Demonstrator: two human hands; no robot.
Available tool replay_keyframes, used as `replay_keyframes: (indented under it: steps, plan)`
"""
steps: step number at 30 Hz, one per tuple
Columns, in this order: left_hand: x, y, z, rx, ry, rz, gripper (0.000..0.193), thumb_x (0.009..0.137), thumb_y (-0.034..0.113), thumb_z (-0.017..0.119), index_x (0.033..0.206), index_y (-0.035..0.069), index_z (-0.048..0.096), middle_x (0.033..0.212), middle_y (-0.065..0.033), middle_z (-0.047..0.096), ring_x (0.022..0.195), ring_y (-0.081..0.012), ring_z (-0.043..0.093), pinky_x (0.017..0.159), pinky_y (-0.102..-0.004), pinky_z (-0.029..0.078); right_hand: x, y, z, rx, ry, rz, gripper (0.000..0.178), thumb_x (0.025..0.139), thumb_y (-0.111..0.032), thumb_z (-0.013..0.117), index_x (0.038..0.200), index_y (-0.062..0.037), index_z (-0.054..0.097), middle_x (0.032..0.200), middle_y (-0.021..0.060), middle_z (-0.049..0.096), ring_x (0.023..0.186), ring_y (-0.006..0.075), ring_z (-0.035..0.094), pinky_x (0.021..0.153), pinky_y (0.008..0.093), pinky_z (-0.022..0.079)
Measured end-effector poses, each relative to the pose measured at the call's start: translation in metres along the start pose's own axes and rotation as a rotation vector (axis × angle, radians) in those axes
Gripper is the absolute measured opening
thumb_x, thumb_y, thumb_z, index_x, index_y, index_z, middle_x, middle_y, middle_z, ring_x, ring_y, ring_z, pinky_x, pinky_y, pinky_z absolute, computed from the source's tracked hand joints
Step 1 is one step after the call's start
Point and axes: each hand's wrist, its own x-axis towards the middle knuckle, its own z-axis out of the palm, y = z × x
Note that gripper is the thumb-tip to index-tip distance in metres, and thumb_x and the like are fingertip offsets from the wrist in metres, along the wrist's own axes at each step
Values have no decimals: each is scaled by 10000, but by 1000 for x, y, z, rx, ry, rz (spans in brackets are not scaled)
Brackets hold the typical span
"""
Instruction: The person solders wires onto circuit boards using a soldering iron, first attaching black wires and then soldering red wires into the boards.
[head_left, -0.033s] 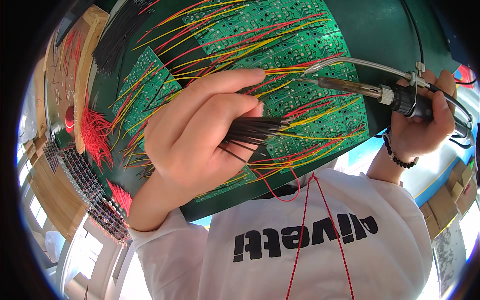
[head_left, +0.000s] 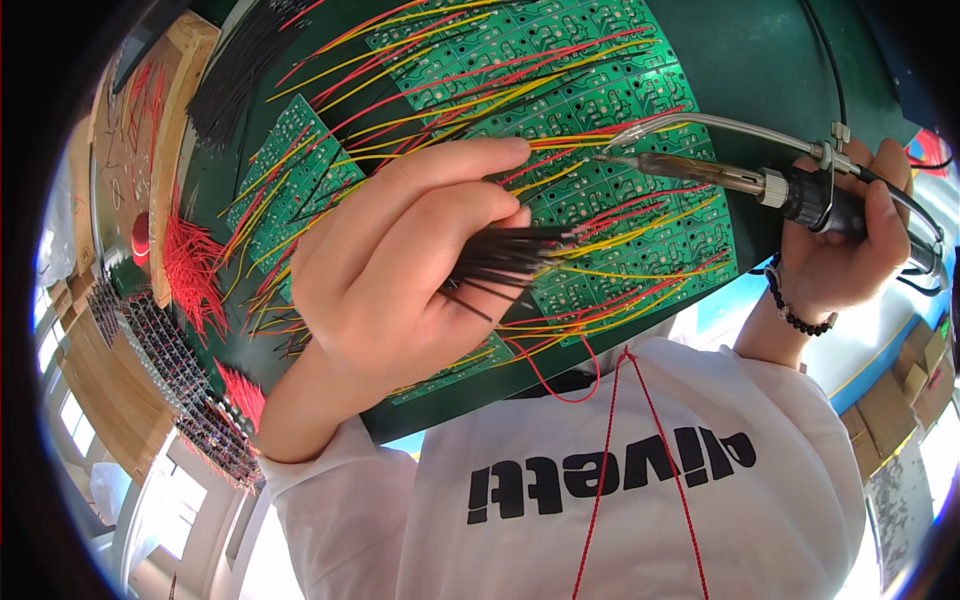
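My left hand (head_left: 395, 255) is closed around a bundle of black wires (head_left: 505, 258), whose ends stick out to the right over a panel of green circuit boards (head_left: 590, 95). Thumb and forefinger lie close to the board's middle. At the right, my right hand (head_left: 850, 225) grips a soldering iron (head_left: 815, 200) by its dark handle. A bent metal solder-feed tube (head_left: 700, 120) is clamped to the iron. The tips of tube and iron meet near a row of pads beside my left fingertips. Red and yellow wires (head_left: 440, 125) run leftward from the boards.
A smaller circuit board panel (head_left: 290, 185) lies to the left under my wrist. Loose black wires (head_left: 235, 85) are piled at the far left, red wires (head_left: 190, 265) below them. A wooden-edged tray (head_left: 185, 60) and stacked wired boards (head_left: 165, 345) stand beyond the green mat (head_left: 765, 65).
The iron's tip has shifted slightly to the right. The black wire bundle in my left hand has moved a little and looks blurred at its ends.
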Motion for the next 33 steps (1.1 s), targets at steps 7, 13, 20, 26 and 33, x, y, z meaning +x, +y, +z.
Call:
replay_keyframes:
  steps: [7, 13, 20, 26, 33]
  plan:
    - [-3, -4, -6, -317, 163, -177, 99, 805, 20, 500, 868, -44, 539, 956, -177, 583, 590, -145, 539, 510, -222, 441, 10, -25, 13, 755, 41, 302, 152, 763, -168, 436, 691, -79, 335, 543, -15, 324, 431, 20, 230, 412, 169, 212]
    - [0, -5, -33, -625, 379, -104, 218, 910, 225, 383, 921, 39, 495, 728, -80, 454, 510, -117, 370, 466, -224, 311, 13, -20, 4, 786, -7, 248, 164, 768, -146, 448, 677, -98, 319, 552, -18, 321, 429, 18, 241, 384, 160, 177]
    - [4, 10, -24, -514, 97, -160, 108, 866, 39, 382, 968, 3, 378, 715, -187, 611, 439, -32, 313, 448, -161, 288, 12, -13, -4, 752, 94, 249, 163, 792, -143, 440, 685, -110, 321, 583, -27, 326, 440, -5, 251, 376, 139, 187]
    - [9, 7, -15, -476, -58, -106, 67, 852, 36, 422, 911, 4, 422, 886, -247, 599, 431, -31, 346, 431, -151, 319, 10, -10, -1, 771, 34, 203, 169, 796, -130, 426, 684, -94, 305, 578, -11, 325, 426, 9, 241, 365, 143, 185]
    - [6, 6, -10, -627, 15, -113, 165, 789, -84, 472, 913, -19, 384, 841, -243, 607, 552, -58, 472, 482, -143, 353, 12, -8, -4, 691, 11, 200, 155, 794, -129, 424, 698, -88, 310, 572, -3, 326, 426, 17, 243, 368, 150, 179]
